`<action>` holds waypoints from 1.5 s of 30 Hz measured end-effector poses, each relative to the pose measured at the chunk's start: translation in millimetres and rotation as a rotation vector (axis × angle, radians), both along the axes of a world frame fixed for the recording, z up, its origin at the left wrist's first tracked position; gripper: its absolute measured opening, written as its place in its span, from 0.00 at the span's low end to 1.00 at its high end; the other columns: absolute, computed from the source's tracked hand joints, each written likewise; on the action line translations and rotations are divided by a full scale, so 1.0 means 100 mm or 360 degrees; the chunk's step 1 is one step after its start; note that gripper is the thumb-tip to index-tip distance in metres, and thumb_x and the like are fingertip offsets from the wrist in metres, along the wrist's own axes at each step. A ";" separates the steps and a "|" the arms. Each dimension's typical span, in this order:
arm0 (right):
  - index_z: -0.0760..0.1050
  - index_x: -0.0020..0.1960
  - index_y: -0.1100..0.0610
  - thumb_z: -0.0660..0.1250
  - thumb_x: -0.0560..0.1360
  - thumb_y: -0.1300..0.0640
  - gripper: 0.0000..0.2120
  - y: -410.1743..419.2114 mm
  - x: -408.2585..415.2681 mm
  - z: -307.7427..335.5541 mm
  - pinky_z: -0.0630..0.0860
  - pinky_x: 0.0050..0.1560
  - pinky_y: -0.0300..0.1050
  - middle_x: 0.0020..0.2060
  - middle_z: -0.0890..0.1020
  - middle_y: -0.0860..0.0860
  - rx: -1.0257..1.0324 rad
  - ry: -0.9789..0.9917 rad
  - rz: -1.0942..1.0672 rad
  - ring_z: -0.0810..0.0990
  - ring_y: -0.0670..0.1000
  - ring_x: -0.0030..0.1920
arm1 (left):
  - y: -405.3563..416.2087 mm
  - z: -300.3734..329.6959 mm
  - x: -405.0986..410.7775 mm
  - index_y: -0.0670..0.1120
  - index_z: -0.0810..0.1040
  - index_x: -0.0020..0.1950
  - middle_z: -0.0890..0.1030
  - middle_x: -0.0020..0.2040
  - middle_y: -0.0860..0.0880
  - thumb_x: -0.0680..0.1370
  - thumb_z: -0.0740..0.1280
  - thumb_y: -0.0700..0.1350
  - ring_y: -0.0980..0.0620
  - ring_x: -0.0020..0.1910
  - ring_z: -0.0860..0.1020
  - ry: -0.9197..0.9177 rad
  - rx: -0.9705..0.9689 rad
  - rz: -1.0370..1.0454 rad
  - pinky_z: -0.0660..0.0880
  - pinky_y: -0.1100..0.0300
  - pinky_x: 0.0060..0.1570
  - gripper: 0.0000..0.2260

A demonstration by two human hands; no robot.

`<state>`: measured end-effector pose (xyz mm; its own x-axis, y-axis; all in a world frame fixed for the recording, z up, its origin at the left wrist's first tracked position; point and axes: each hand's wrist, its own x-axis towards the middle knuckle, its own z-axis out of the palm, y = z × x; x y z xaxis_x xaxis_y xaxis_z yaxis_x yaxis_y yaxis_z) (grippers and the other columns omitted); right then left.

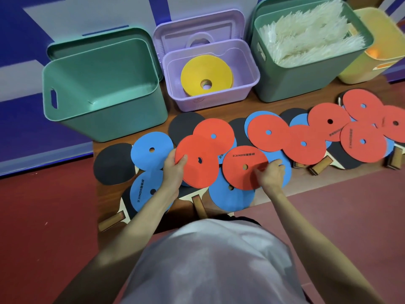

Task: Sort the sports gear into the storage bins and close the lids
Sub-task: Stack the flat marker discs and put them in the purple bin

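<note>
My left hand (pixel 174 164) pinches 1 red disc (pixel 197 161) by its rim; my right hand (pixel 270 174) grips another red disc (pixel 243 167) on the wooden board (pixel 361 172). They look thin, light, floppy: edge grips suit. Beyond, the purple bin (pixel 252 84) stands open.

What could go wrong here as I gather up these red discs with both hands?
The red discs overlap blue discs and paddles, so lifting the disc your left hand grips may drag neighbours off the board's front edge. Your right hand only pinches the other red disc near its edge; it could slip. The purple bin already holds yellow discs, so colours may get mixed.
</note>
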<state>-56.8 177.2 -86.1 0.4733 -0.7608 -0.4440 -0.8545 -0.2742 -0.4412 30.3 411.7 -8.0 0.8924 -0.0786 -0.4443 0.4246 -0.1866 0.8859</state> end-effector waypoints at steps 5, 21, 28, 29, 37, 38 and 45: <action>0.65 0.60 0.67 0.68 0.74 0.61 0.19 -0.10 -0.05 0.15 0.73 0.47 0.52 0.49 0.79 0.61 0.0134 -0.0175 0.0309 0.78 0.62 0.50 | 0.02 -0.03 0.02 0.45 0.74 0.63 0.79 0.54 0.51 0.82 0.60 0.39 0.53 0.53 0.77 0.0024 0.0026 0.0065 0.74 0.61 0.48 0.11; 0.71 0.65 0.54 0.62 0.79 0.62 0.15 -0.02 0.22 0.81 0.77 0.36 0.39 0.44 0.83 0.47 0.1336 -0.1207 0.0358 0.82 0.45 0.42 | -0.20 0.04 0.08 0.49 0.76 0.55 0.80 0.54 0.48 0.83 0.58 0.40 0.46 0.56 0.77 0.0190 -0.0263 0.0088 0.73 0.48 0.58 0.09; 0.70 0.64 0.59 0.63 0.79 0.64 0.14 0.06 0.41 0.69 0.77 0.36 0.35 0.45 0.81 0.57 0.1374 -0.0967 0.0553 0.82 0.44 0.40 | -0.39 0.10 0.09 0.49 0.78 0.57 0.82 0.51 0.50 0.84 0.55 0.53 0.52 0.51 0.80 0.0307 -0.0390 0.0347 0.77 0.56 0.46 0.14; 0.70 0.63 0.58 0.63 0.79 0.64 0.14 0.06 0.43 0.67 0.77 0.35 0.35 0.44 0.80 0.55 0.1355 -0.0942 0.0591 0.81 0.43 0.38 | -0.40 0.09 0.09 0.50 0.78 0.58 0.82 0.52 0.50 0.83 0.56 0.54 0.52 0.52 0.80 0.0303 -0.0373 0.0327 0.78 0.55 0.46 0.14; 0.70 0.60 0.56 0.68 0.76 0.59 0.13 0.02 0.60 0.34 0.75 0.37 0.40 0.40 0.79 0.50 0.1055 -0.0779 0.0870 0.80 0.43 0.36 | -0.45 0.00 0.00 0.46 0.75 0.61 0.81 0.55 0.48 0.80 0.64 0.40 0.48 0.56 0.79 0.0116 -0.0156 0.0264 0.77 0.51 0.56 0.10; 0.70 0.56 0.52 0.69 0.76 0.57 0.12 0.01 0.62 0.29 0.74 0.35 0.43 0.36 0.78 0.50 0.0974 -0.0754 0.0880 0.78 0.45 0.33 | -0.46 0.00 -0.01 0.47 0.75 0.60 0.81 0.55 0.49 0.80 0.64 0.41 0.50 0.54 0.79 0.0094 -0.0146 0.0269 0.77 0.52 0.55 0.09; 0.72 0.54 0.65 0.68 0.75 0.60 0.12 -0.25 1.04 0.04 0.64 0.34 0.36 0.35 0.75 0.48 0.0398 -0.0553 0.1044 0.72 0.47 0.33 | -0.47 -0.01 0.01 0.47 0.74 0.60 0.79 0.55 0.49 0.81 0.63 0.41 0.52 0.54 0.78 -0.0015 -0.0049 0.0441 0.77 0.60 0.51 0.08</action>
